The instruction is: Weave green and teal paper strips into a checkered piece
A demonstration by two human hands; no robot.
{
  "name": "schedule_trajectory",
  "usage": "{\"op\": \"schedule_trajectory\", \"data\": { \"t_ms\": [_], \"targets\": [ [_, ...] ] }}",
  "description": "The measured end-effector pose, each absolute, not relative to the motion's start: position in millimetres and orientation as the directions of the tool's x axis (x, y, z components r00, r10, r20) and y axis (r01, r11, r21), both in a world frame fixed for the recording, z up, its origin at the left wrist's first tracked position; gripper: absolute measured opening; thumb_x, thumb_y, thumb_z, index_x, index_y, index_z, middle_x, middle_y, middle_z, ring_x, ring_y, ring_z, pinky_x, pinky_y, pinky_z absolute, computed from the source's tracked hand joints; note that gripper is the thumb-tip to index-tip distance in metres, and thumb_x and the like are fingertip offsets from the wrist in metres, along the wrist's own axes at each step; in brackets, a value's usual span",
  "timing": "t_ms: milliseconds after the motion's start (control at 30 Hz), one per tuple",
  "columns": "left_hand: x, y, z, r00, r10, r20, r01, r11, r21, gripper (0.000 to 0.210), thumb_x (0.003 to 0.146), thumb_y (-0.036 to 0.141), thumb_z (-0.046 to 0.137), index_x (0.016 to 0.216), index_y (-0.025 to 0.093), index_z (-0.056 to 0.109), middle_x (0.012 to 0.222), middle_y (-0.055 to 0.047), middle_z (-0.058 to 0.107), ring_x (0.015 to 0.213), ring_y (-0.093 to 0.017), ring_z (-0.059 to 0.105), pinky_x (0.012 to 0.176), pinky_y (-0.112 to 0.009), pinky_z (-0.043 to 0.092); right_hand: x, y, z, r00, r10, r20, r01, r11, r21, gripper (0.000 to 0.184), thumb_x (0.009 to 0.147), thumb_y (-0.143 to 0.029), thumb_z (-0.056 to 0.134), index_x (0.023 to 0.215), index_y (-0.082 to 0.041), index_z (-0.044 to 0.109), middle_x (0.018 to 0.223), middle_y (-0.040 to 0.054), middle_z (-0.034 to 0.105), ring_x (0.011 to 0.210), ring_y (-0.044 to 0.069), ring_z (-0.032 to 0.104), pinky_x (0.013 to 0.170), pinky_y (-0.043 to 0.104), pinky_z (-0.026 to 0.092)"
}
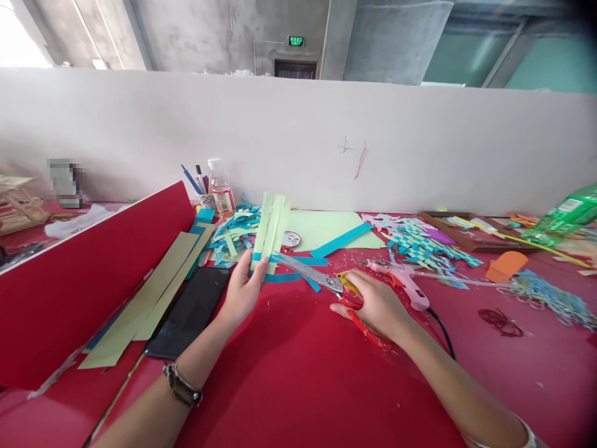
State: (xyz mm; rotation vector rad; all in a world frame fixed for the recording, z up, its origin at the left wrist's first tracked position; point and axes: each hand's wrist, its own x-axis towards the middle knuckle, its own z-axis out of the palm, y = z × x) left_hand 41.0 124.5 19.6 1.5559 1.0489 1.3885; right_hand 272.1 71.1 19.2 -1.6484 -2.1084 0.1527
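Observation:
My left hand [245, 289] pinches the lower end of several pale green paper strips [274, 218] held upright, with blue paper strips [313, 261] crossing them and sticking out to the right. In my right hand [375, 302] is a pair of scissors [317, 272] with red and yellow handles. Their blades point left, and the tips reach the paper beside my left thumb. Whether the tips touch the paper I cannot tell. Behind lie a pale green sheet [326, 227] and a loose blue paper strip [342, 241].
Left are a black phone [189, 314], long green strips [135, 305] and a red divider [93, 292]. A bottle [221, 190] stands behind paper scraps [233, 233]. Right lie a pink glue gun [401, 277] with its cord, woven paper [424, 242], a brown tray [494, 246] and a green bottle [566, 214].

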Motion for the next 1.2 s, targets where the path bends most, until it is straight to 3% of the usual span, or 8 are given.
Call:
{"op": "schedule_trajectory", "data": {
  "t_ms": [200,533,1000,1200],
  "targets": [
    [39.9,125.0,15.8,0.132,0.940,0.314,0.087,-0.327,0.941,0.022,0.079,0.040,0.048,0.077,0.018,0.046,0.053,0.008,0.036,0.038,-0.004,0.032,0.035,-0.015,0.027,271.3,69.8,18.7,-0.182,0.946,0.270,0.906,0.268,-0.328,0.038,0.069,-0.053,0.054,0.087,-0.020,0.052,0.088,0.0043,0.058,0.079,0.020,0.057,0.064,0.027,0.041],
    [40.9,123.8,19.0,0.086,0.947,0.309,-0.007,-0.309,0.951,0.021,0.076,0.039,0.052,0.076,0.018,0.048,0.051,0.009,0.036,0.037,-0.003,0.028,0.035,-0.016,0.023,271.9,69.2,18.8,-0.173,0.943,0.283,0.901,0.268,-0.343,0.031,0.069,-0.047,0.055,0.085,-0.020,0.054,0.084,0.0049,0.060,0.077,0.020,0.057,0.063,0.027,0.040],
    [38.7,126.3,17.2,0.121,0.937,0.328,0.082,-0.339,0.937,0.019,0.075,0.036,0.052,0.071,0.017,0.052,0.049,0.008,0.035,0.042,-0.005,0.027,0.040,-0.018,0.023,272.9,70.3,18.5,-0.184,0.940,0.287,0.896,0.280,-0.345,0.034,0.069,-0.047,0.056,0.089,-0.020,0.055,0.090,0.0055,0.059,0.080,0.021,0.056,0.066,0.028,0.040],
    [40.4,124.5,20.7,0.120,0.949,0.293,0.076,-0.303,0.950,0.021,0.072,0.038,0.055,0.068,0.017,0.053,0.048,0.007,0.036,0.042,-0.005,0.027,0.039,-0.018,0.021,274.9,71.6,16.5,-0.195,0.942,0.273,0.900,0.283,-0.333,0.030,0.069,-0.047,0.056,0.081,-0.020,0.055,0.080,0.0045,0.059,0.073,0.019,0.056,0.063,0.026,0.039]
  ]
}}
